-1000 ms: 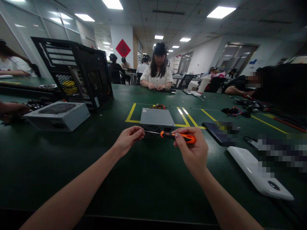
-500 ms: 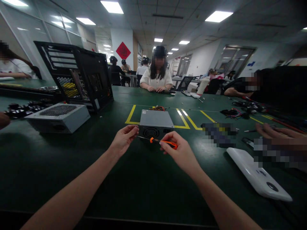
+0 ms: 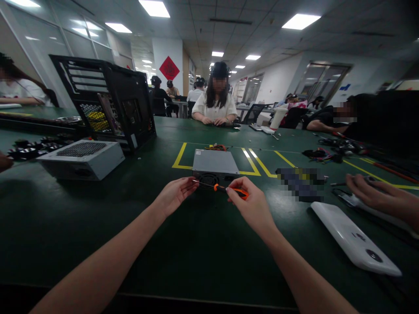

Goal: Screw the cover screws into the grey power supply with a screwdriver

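My right hand (image 3: 250,200) is closed around the orange and black handle of a screwdriver (image 3: 216,187), whose thin shaft points left. At the tip, the thumb and forefinger of my left hand (image 3: 176,194) are pinched together. Whatever lies between them is too small to make out; the other fingers are loosely curled. Just behind both hands a grey power supply unit (image 3: 216,161) rests on the green table, its round fan grille and socket facing me. Orange and other coloured cables (image 3: 218,147) bunch at its far side.
At left stand a second power supply (image 3: 81,161) and an open black computer case (image 3: 131,109). A white oblong device (image 3: 355,237) lies at right, near another person's hand (image 3: 382,192). Yellow tape (image 3: 180,155) marks the table. A person (image 3: 214,104) sits opposite.
My right hand and the screwdriver have shifted slightly right. My left hand has turned, its lower fingers more visible, and stays at the tip. The other person's hand at right has moved slightly.
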`<state>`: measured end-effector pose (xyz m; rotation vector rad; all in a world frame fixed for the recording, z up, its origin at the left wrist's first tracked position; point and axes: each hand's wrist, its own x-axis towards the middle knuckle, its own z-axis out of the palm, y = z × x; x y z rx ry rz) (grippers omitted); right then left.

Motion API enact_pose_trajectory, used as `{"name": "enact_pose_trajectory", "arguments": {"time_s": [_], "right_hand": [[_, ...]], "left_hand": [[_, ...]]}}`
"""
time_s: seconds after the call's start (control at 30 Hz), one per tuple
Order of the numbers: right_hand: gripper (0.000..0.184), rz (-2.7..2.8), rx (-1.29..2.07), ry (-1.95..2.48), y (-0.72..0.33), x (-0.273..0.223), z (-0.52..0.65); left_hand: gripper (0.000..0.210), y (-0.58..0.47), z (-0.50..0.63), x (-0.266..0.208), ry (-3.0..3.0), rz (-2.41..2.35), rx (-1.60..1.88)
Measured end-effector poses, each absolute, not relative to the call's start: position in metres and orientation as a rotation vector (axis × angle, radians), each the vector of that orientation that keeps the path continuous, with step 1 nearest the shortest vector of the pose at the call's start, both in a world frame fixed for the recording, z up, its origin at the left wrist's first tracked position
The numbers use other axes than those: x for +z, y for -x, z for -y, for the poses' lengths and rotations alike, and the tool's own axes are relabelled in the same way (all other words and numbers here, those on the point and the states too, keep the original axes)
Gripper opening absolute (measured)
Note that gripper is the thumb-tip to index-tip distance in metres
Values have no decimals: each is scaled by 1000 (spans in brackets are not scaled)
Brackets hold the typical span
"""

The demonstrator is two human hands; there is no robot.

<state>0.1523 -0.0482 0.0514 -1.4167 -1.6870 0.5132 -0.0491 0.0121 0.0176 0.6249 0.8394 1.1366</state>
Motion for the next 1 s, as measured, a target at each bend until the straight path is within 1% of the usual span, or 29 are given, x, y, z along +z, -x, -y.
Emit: {"name": "enact_pose_trajectory", "arguments": {"time_s": [0.2, 0.67, 1.0], "right_hand": [[15, 1680, 539, 1433, -158, 55, 46], [12, 1693, 550, 1430, -161, 61, 47], [11, 1664, 577, 1383, -166, 66, 47]], "left_hand": [[14, 49, -12, 12, -737, -899, 1060], [10, 50, -14, 9, -817, -910, 1104], [14, 50, -13, 10, -906, -808, 1142]]}}
